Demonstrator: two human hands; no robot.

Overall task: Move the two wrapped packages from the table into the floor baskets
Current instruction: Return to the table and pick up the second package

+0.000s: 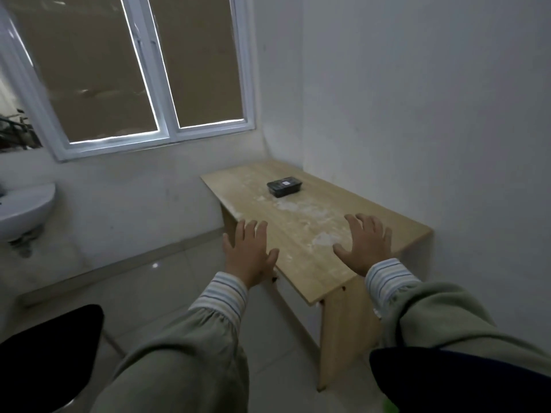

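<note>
— Where do the grips stand?
— Left hand [249, 254] and right hand [365, 244] spread, empty, above the worktop's [301, 272] near end.
— The package?
— One dark wrapped package [284, 187] lies farther back; reaching comes next. No baskets visible.

Dim room, soft blur, window [143, 70] frame glare, wide-angle bending at edges

Sink [24, 210] cut off at left edge
</note>
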